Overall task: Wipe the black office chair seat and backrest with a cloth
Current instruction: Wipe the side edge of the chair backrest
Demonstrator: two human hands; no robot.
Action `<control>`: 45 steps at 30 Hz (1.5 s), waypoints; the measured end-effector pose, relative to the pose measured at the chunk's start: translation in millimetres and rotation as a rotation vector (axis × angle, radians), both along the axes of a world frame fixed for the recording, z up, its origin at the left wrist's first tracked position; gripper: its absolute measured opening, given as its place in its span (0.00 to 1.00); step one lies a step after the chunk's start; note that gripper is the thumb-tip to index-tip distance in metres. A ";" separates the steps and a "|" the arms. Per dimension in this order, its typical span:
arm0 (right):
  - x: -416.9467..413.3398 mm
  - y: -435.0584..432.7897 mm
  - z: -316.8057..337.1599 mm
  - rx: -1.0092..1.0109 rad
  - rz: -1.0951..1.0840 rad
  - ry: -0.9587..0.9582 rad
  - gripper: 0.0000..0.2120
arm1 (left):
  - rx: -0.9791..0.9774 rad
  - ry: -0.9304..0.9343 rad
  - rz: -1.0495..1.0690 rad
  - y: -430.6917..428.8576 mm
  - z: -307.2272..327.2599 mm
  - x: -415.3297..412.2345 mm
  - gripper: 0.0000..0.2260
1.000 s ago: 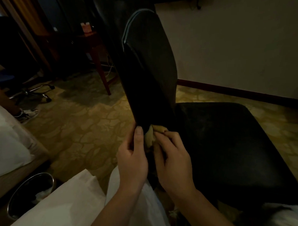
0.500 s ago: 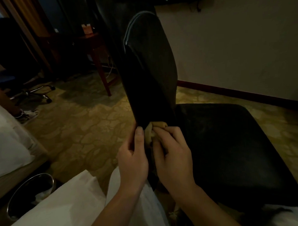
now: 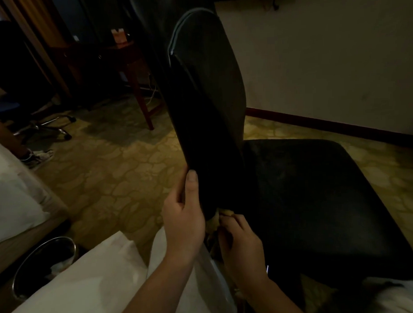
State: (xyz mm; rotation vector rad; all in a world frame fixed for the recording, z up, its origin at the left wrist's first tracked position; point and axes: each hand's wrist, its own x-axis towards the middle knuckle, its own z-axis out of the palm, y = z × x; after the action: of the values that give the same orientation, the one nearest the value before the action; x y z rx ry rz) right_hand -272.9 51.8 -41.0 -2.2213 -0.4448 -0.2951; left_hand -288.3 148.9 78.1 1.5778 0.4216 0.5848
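The right hand [image 3: 239, 245] has slid the cloth [image 3: 222, 213] down to the backrest [image 3: 205, 97] bottom.

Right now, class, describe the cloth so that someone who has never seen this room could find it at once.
Start at the black office chair and follow its backrest down to its lower end, which the left hand grips. Beside it, the right hand pinches the cloth: a small, pale yellowish crumple, the only light thing against the black upholstery.
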 end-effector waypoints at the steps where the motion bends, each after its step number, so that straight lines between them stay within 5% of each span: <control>1: 0.0 -1.4 -1.6 -0.007 0.007 0.027 0.10 | 0.005 0.000 -0.003 0.2 0.7 -0.5 0.20; 6: 1.4 -6.0 4.6 -0.024 0.042 0.049 0.13 | 0.020 0.000 -0.014 -0.1 0.3 -0.4 0.26; 13: 5.2 0.0 31.0 0.220 0.031 -0.064 0.14 | 0.021 -0.013 0.020 -1.5 -3.5 1.4 0.25; 23: 2.7 -6.6 -22.6 -0.190 0.074 0.322 0.20 | 0.015 -0.018 -0.019 -0.4 -3.0 1.0 0.27; 29: 3.7 -7.9 -6.4 -0.073 0.071 0.191 0.16 | 0.020 0.000 -0.028 0.1 2.4 -0.2 0.17; 36: 3.3 -0.4 21.0 0.139 0.001 -0.103 0.14 | 0.017 -0.025 -0.011 -0.4 -2.7 1.1 0.26; 42: -4.2 -6.5 -13.5 -0.166 0.043 0.261 0.16 | 0.005 -0.027 -0.032 0.9 -1.6 0.5 0.25; 45: -2.9 -7.0 -11.8 -0.134 0.037 0.295 0.17 | -0.002 -0.035 -0.044 0.9 -0.7 0.7 0.25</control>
State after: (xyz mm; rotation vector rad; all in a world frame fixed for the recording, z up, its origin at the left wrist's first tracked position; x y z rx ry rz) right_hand -275.9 44.8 -52.8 -2.3357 -0.3523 0.0852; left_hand -287.6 149.8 77.3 1.5690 0.3604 0.5774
